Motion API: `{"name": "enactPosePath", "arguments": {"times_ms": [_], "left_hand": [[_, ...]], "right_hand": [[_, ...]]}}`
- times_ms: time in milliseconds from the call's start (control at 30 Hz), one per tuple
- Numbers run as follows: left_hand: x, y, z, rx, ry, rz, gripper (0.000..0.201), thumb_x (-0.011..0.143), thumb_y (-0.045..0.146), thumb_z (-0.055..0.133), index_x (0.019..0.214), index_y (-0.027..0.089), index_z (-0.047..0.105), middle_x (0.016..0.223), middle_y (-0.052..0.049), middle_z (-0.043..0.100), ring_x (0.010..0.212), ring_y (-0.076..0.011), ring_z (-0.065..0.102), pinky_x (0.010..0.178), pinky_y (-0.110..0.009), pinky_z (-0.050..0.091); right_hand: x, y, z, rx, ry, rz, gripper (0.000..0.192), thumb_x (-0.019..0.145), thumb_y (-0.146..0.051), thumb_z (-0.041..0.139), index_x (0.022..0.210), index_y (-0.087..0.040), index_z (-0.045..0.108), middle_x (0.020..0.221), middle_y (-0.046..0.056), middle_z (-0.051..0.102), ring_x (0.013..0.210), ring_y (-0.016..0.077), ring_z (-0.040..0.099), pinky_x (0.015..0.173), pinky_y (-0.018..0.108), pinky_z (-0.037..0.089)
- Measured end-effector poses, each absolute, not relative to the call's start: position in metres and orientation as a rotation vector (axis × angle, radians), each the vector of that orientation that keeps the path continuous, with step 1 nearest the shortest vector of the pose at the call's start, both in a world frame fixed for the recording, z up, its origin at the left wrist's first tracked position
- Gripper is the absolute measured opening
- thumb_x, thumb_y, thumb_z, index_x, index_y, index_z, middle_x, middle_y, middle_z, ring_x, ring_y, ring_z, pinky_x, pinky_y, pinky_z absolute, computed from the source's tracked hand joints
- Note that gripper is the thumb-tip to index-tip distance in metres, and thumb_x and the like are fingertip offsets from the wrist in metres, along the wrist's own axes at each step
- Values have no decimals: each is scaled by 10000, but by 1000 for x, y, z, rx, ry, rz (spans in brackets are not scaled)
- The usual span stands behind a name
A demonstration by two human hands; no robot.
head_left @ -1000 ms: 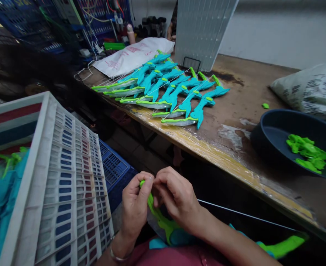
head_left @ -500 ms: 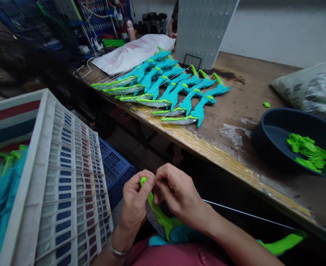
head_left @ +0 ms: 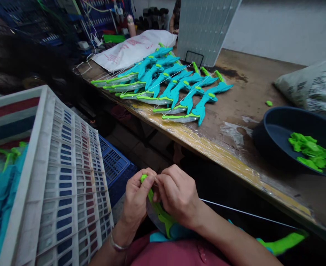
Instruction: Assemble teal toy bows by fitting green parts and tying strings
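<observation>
A green and turquoise toy bow point(head_left: 164, 218) lies across my lap. My left hand point(head_left: 135, 195) is closed around one green tip of it, with the thumb pressed along the limb. Right against that tip, my right hand point(head_left: 181, 197) pinches the end of a thin white string point(head_left: 248, 213), though the fingers hide most of it there. The string runs off behind my right wrist to the bow's other green limb point(head_left: 286, 244) at lower right. My right forearm covers much of the bow's middle.
Several finished-looking toy bows lie in a row on the worktable point(head_left: 251, 85). A dark basin point(head_left: 273, 122) holds green pieces, beside a printed sack point(head_left: 312, 83). At left stands a white plastic crate point(head_left: 76, 184) with turquoise parts. A person's arm point(head_left: 174, 24) shows behind a grey panel point(head_left: 207, 29).
My right hand has turned slightly and its fingers have drawn closer together at the bow's tip. My left hand keeps its hold. The view has shifted a little.
</observation>
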State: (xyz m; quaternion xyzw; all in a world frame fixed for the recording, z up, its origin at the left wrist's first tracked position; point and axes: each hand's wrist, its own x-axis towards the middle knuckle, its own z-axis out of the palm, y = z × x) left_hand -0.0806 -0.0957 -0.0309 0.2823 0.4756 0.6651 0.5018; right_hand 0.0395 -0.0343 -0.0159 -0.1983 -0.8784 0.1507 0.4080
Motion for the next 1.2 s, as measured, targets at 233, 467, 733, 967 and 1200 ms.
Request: {"name": "enactPosePath", "arguments": {"times_ms": [233, 467, 733, 967, 1200], "left_hand": [[-80, -94, -33, 657, 1166, 1646, 245, 948, 341, 644, 779, 165, 628, 672, 24, 548, 492, -72, 484, 448, -187, 405], [-80, -95, -35, 651, 1139, 1637, 243, 969, 343, 633, 800, 169, 631, 685, 26, 552, 547, -71, 509, 509, -173, 442], [-83, -93, -40, 730, 1095, 1571, 272, 1012, 348, 554, 796, 184, 575, 629, 41, 503, 456, -76, 469, 433, -196, 401], [-76, -78, -40, 731, 808, 1572, 292, 973, 323, 600, 729, 167, 559, 703, 18, 495, 446, -61, 476, 404, -188, 379], [-168, -19, -14, 677, 806, 2118, 270, 864, 349, 718, 728, 149, 597, 684, 35, 543, 364, -39, 408, 336, -192, 340]], "right_hand": [[41, -32, -16, -541, -2170, 376, 154, 979, -95, 481, 855, -172, 529, 779, 78, 568, 729, 188, 506, 627, 316, 445], [45, -32, -12, -560, -2141, 630, 60, 1009, -148, 506, 1031, -161, 559, 927, 91, 623, 840, 190, 578, 684, 307, 511], [56, -28, -1, -589, -2372, 507, 265, 1037, -157, 445, 790, -166, 537, 758, 44, 557, 689, 158, 494, 623, 286, 403], [72, -46, 26, -668, -2604, 196, 256, 953, -55, 421, 762, -158, 556, 718, 46, 538, 618, 172, 435, 576, 329, 354], [76, -64, 33, -426, -2250, 63, 109, 977, -112, 560, 938, -58, 646, 738, 78, 600, 713, 200, 553, 591, 331, 409]]}}
